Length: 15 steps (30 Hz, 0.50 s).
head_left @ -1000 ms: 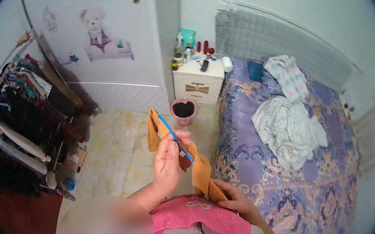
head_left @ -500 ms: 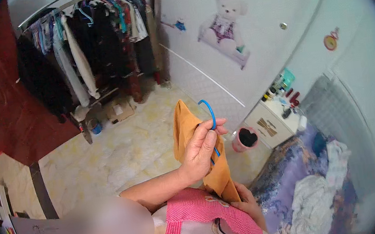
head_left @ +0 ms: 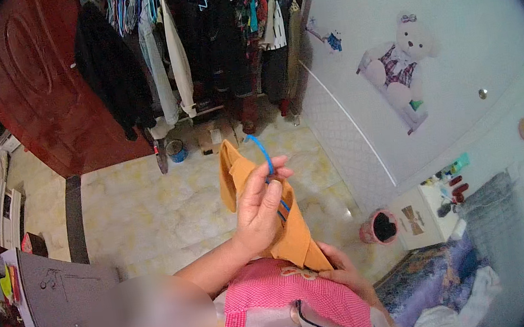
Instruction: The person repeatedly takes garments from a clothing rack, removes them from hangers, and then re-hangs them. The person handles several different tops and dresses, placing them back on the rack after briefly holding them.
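Observation:
My left hand point(head_left: 260, 201) is closed round the neck of a blue clothes hanger point(head_left: 262, 150), whose hook sticks up above the fingers. An orange garment point(head_left: 293, 244) hangs on that hanger, and one shoulder of it rises to the left of my wrist. Down at the garment's lower right end, my right hand point(head_left: 341, 268) pinches its edge against the pink checked apron point(head_left: 276, 279) I wear. Part of the right fingers is hidden by the cloth.
Ahead, a rack of hanging clothes point(head_left: 221, 44) stands beside a red-brown door point(head_left: 49, 78). A blue bucket point(head_left: 176, 150) and a cardboard box point(head_left: 214, 136) sit beneath. On the right are a pink bin point(head_left: 369, 234), a white cabinet point(head_left: 420, 217) and a bed with crumpled cloth point(head_left: 451, 320). Left is a grey cabinet point(head_left: 72, 298).
My view has swung right-to-left and up, so the clothes rack and door show more fully. Both hands keep their hold on the hanger and the orange garment.

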Tool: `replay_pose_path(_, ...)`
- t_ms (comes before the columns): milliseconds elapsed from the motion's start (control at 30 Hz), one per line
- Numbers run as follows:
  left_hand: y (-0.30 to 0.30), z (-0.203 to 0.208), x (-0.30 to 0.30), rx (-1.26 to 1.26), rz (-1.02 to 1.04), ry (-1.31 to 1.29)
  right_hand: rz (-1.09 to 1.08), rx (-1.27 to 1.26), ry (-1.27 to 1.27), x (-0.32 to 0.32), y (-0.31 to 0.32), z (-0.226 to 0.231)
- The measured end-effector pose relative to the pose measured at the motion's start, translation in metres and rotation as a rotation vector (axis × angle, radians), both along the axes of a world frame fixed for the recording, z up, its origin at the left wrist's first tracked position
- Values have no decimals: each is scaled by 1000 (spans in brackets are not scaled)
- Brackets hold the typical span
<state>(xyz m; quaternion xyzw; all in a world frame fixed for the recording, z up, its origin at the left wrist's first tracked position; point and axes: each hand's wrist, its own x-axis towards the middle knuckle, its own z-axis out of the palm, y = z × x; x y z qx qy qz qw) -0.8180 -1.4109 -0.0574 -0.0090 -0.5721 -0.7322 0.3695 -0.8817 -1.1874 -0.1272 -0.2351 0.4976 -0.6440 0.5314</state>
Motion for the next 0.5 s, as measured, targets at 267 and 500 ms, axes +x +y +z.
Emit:
replay_pose_path(267, -72, 1, -65, -117, 195, -30, 148, 23, -80, -92, -88, 11)
replay_pose_path(500, -151, 22, -150, -313, 261, -111, 199, -99, -109, -185, -172, 17)
